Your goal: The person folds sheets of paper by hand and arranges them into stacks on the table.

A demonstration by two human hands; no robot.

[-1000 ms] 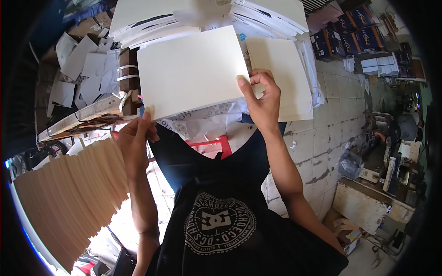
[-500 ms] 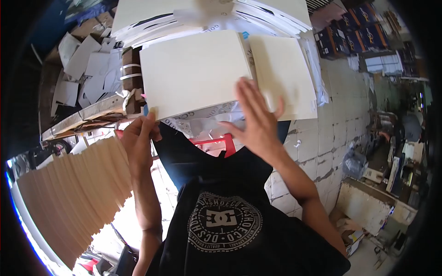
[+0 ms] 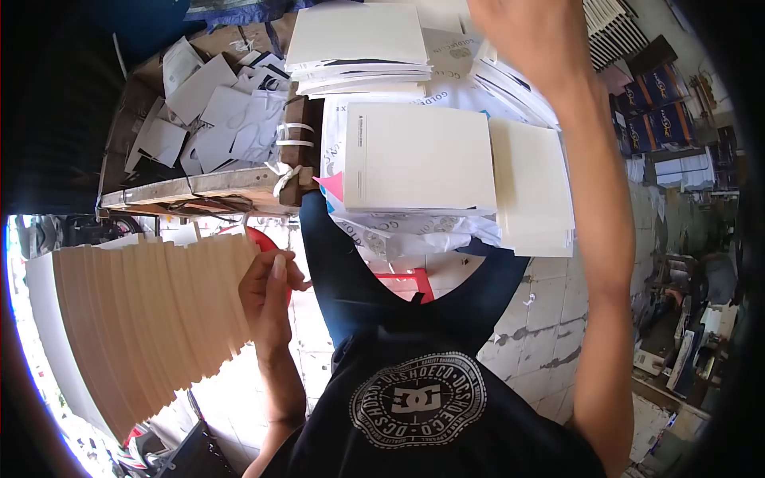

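Note:
My left hand (image 3: 271, 285) is raised beside a tall row of page blocks (image 3: 151, 319), its fingers curled and thumb pressed in, with nothing visible in them. My right hand (image 3: 532, 36) reaches far over the table at the top edge, above the back right paper stack (image 3: 510, 80); its fingers lie outside the view. In front of me lies a pile of cream sheets with a printed page (image 3: 422, 159) on top, small text along its left side. A lower pile of blank cream sheets (image 3: 532, 191) adjoins it on the right.
Behind stands another paper stack (image 3: 358, 36). White printed wrapping paper (image 3: 398, 235) covers the table. A pink paper scrap (image 3: 331, 186) sticks out at the left. A wooden bin (image 3: 191, 187) of paper offcuts stands left; blue boxes (image 3: 657, 99) are at the right.
My right hand has gone from the middle pile to the far right. My left hand has let go of the pile's corner and drawn back. A printed page now shows where a blank sheet lay.

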